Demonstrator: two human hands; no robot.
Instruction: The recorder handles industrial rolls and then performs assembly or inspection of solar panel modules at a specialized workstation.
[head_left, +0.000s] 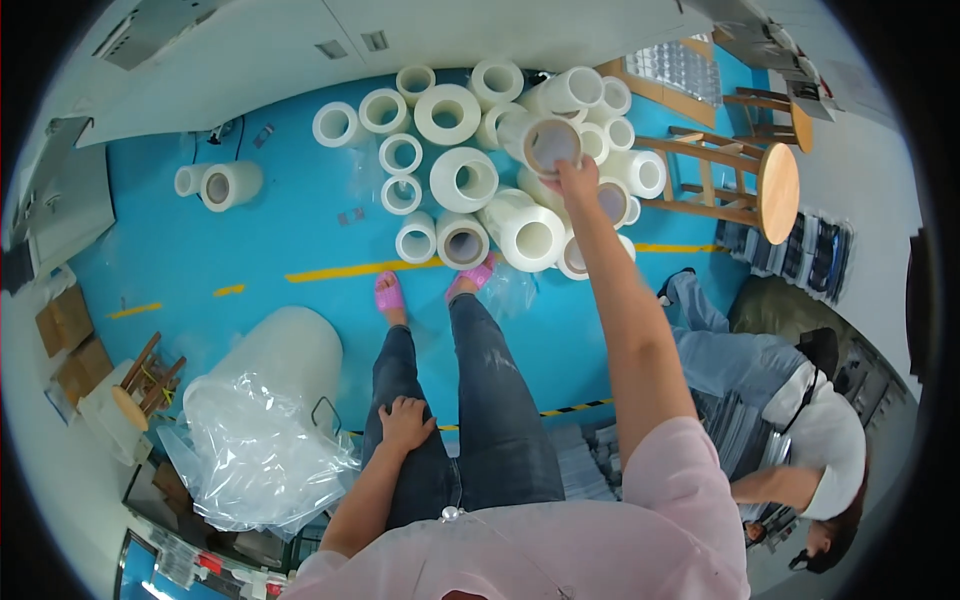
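Observation:
My right hand [578, 180] reaches far forward and grips the rim of a white film roll [541, 140] lying on top of a pile of white rolls [462, 178] on the blue floor. The roll's brown core faces me. My left hand [405, 421] rests flat on my left thigh, fingers spread, holding nothing. My legs in dark jeans and pink slippers [388, 294] stretch toward the pile.
A bin lined with clear plastic [262, 420] stands at my left. Two loose rolls [220, 184] lie farther left. Wooden stools [765, 185] stand at right. Another person [790, 420] sits low at my right. Yellow floor tape [350, 270] crosses ahead.

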